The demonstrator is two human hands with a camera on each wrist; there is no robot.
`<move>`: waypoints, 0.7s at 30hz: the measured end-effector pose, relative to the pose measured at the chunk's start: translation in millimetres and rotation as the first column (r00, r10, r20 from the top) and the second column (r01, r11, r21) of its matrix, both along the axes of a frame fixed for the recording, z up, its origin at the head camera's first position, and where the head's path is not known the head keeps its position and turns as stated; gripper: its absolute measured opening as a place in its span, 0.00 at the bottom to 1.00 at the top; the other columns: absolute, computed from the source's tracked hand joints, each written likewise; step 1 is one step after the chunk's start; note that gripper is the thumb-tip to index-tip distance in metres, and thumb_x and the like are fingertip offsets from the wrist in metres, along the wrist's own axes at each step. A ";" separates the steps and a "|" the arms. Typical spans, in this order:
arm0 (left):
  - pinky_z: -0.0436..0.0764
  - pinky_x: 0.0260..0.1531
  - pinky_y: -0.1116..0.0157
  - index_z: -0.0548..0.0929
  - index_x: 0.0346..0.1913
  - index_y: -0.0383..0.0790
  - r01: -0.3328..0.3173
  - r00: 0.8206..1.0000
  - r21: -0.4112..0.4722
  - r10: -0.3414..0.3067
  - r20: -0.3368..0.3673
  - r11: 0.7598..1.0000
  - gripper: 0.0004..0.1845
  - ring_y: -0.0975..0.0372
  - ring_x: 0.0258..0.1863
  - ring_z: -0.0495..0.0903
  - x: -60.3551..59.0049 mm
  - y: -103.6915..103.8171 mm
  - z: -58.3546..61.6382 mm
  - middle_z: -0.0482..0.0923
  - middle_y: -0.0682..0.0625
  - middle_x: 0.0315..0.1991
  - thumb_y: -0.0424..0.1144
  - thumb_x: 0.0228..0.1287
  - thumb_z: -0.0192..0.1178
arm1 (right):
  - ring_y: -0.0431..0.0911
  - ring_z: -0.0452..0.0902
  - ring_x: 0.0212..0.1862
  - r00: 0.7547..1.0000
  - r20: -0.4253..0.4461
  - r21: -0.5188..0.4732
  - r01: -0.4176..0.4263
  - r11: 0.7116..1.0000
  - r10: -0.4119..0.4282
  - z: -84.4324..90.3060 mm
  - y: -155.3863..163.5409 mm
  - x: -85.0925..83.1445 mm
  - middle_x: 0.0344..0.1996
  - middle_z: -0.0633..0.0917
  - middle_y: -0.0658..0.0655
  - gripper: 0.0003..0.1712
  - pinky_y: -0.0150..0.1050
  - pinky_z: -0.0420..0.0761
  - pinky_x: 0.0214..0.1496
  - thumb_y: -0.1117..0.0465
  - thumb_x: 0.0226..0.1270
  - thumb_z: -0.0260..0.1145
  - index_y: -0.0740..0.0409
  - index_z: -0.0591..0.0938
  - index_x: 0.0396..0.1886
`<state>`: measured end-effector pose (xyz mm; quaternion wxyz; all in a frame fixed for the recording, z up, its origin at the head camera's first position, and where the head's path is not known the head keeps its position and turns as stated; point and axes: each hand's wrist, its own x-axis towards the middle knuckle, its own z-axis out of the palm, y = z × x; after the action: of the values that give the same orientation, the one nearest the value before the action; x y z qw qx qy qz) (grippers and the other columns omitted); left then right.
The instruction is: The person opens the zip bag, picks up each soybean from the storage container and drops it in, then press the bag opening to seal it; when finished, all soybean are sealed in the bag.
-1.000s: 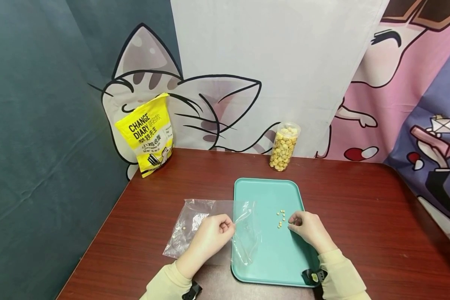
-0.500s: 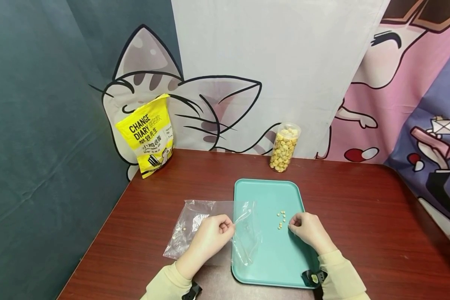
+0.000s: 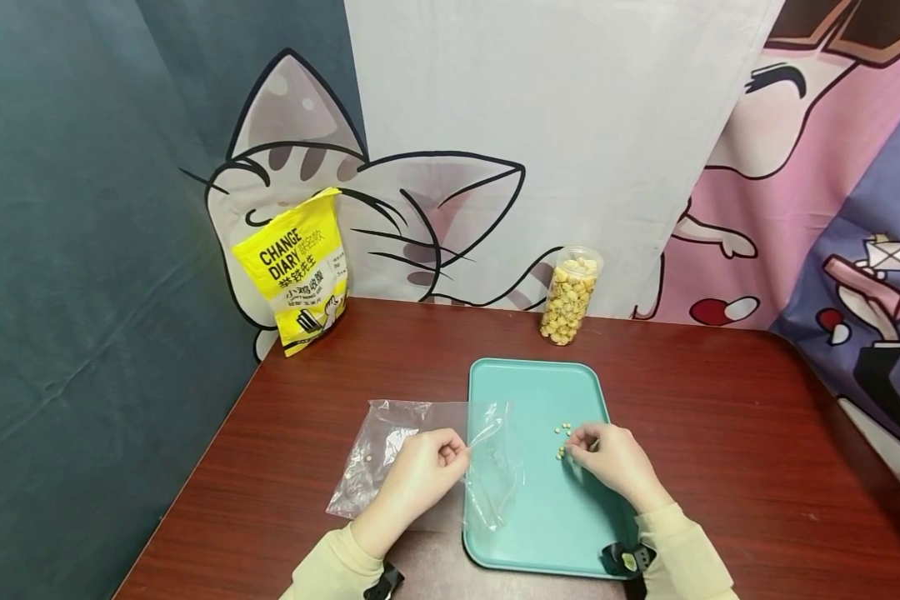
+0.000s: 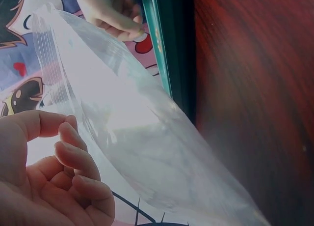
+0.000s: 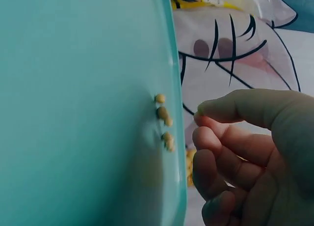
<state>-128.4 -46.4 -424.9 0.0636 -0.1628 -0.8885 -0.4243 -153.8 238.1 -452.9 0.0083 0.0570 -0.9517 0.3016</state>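
My left hand (image 3: 429, 467) pinches the edge of a clear plastic zip bag (image 3: 491, 475), which lies partly on the table and overlaps the green tray (image 3: 532, 533). In the left wrist view the zip strip (image 4: 51, 64) runs up from the fingertips. A small round soybean (image 3: 368, 457) shows inside the bag. Over the tray, my right hand (image 3: 615, 458) has its thumb and index tips together, with a yellowish speck between them that looks like a soybean. Several loose soybeans (image 5: 162, 112) lie on the tray close to these fingertips; the fingers overlap some in the head view.
A clear jar (image 3: 567, 300) of yellow puffed pieces stands behind the tray. At the back left, a yellow snack bag (image 3: 300, 271) leans by the printed cloth. The brown table (image 3: 735, 450) extends right of the tray.
My right hand has moved slightly left over the tray, so its fingertips now overlap the loose soybeans. The left hand and the plastic bag have stayed in place.
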 end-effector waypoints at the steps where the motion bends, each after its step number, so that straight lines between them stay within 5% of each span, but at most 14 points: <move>1: 0.67 0.19 0.73 0.78 0.20 0.47 0.002 1.000 0.001 -0.002 -0.001 1.000 0.07 0.74 0.15 0.64 -0.2 0.4 0.0 0.67 0.61 0.14 0.35 0.53 0.59 | 0.39 0.68 0.24 1.000 -0.005 -0.007 -0.004 1.000 0.004 1.1 -2.3 0.4 0.20 0.76 0.45 0.02 0.33 0.68 0.26 0.62 0.54 0.69 0.52 0.82 0.26; 14: 0.67 0.19 0.73 0.78 0.20 0.47 0.004 1.000 0.003 -0.004 0.001 1.000 0.07 0.74 0.15 0.64 -0.6 2.4 0.2 0.67 0.61 0.14 0.34 0.53 0.58 | 0.33 0.67 0.23 0.982 -0.071 -0.106 -0.184 0.977 0.177 15.9 -33.3 11.9 0.20 0.76 0.41 0.08 0.31 0.70 0.28 0.67 0.54 0.66 0.48 0.81 0.24; 21: 0.67 0.19 0.74 0.79 0.20 0.47 0.007 1.000 0.005 -0.007 -0.002 1.000 0.07 0.75 0.15 0.64 -0.2 2.7 0.2 0.67 0.61 0.14 0.34 0.52 0.58 | 0.32 0.69 0.24 0.941 -0.196 -0.182 -0.310 0.933 0.275 16.9 -41.0 15.6 0.20 0.76 0.39 0.08 0.30 0.72 0.27 0.66 0.55 0.68 0.47 0.83 0.26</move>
<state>-128.6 -43.7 -424.7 0.0633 -0.1659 -0.8869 -0.4264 -138.2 197.2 -436.0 0.0490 0.2224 -0.8911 0.3925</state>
